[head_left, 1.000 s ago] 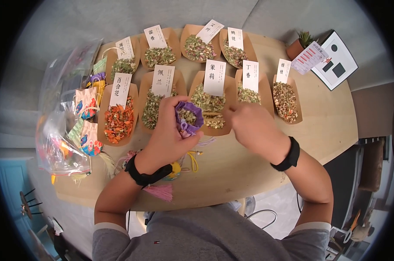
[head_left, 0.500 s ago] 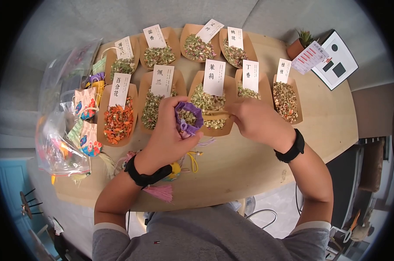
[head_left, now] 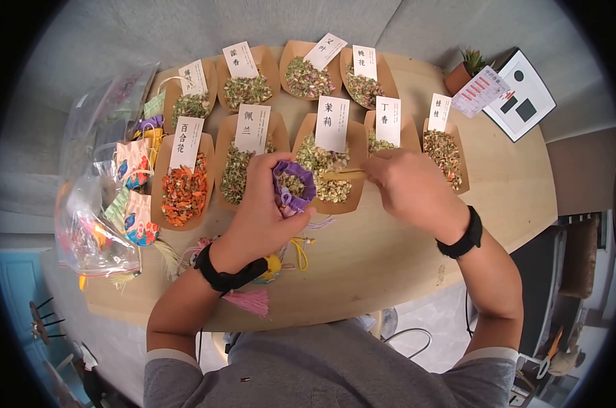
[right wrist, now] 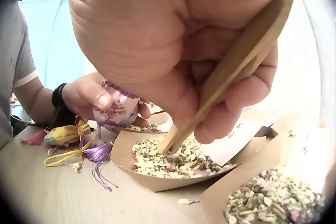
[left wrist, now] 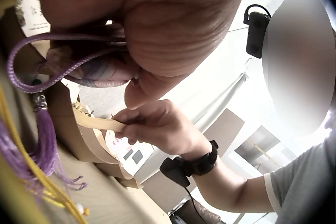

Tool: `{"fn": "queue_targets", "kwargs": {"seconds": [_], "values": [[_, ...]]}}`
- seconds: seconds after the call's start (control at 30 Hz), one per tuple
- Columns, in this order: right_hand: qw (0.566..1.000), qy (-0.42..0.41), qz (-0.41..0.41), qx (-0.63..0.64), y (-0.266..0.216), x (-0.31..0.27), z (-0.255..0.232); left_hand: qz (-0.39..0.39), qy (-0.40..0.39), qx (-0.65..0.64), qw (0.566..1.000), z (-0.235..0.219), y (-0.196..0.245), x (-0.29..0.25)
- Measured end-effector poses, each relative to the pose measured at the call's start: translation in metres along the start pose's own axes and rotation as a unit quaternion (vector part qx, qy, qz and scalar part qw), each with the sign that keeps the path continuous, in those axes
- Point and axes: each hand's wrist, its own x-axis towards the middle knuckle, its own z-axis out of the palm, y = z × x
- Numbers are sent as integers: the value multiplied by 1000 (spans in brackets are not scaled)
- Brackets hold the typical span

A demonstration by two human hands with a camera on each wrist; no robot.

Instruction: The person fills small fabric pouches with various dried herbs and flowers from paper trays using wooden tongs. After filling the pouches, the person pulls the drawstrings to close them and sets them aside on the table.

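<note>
In the head view, my left hand (head_left: 264, 204) grips a small drawstring pouch (right wrist: 118, 109) with a purple rim and floral print. Its mouth faces up, with dried herbs (head_left: 291, 183) inside. My right hand (head_left: 416, 187) pinches wooden tongs (head_left: 347, 175), slanting down in the right wrist view. Their tips are among pale dried flowers (right wrist: 178, 163) in a brown paper tray (head_left: 355, 197), just right of the pouch. A white label card (head_left: 332, 126) stands in this tray. A purple tassel (right wrist: 98, 153) hangs below the pouch.
Several similar trays of dried herbs, including orange petals (head_left: 185, 197), stand in two rows. A clear plastic bag (head_left: 83, 204) and parrot-printed pouches (head_left: 141, 214) lie at left. A yellow pouch (right wrist: 63, 133) lies near my left wrist. A potted plant (head_left: 461, 76) stands back right.
My right hand has shifted slightly right, drawing the tongs back from beside the pouch, with their tips still over the pale flowers. My left hand keeps the pouch in nearly the same place.
</note>
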Motion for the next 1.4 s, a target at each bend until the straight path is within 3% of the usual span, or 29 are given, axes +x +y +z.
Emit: {"fn": "queue_targets", "kwargs": {"seconds": [0.27,0.37,0.47,0.53,0.67,0.73,0.87,0.93,1.07,1.4], "values": [[998,52,-9,36,-19,5,-62,-2,-5,-14,1000,-1,2,0],[997,59,-55,16,-34,9,-66,-3,2,-36,999,3,-1,-1],[999,-14,-24,-19,-40,9,-67,5,4,-5,1000,1,0,0],[998,61,-17,-8,-32,8,-69,-2,1,-16,1000,1,0,0],[999,-4,-5,-43,-17,1,-35,-11,-5,-38,999,2,0,0],[998,-44,-46,-20,-19,-2,-10,-5,-4,-22,1000,1,0,0],[998,-11,-56,-36,-17,-2,9,-4,-1,-9,1000,1,2,-1],[997,-35,40,-59,-6,-3,11,-9,-2,-15,1000,1,1,-1],[993,-57,87,-57,4,-2,9,4,0,-14,1000,2,1,0],[995,-78,9,59,0,1,18,5,4,-2,1000,0,3,0]]}}
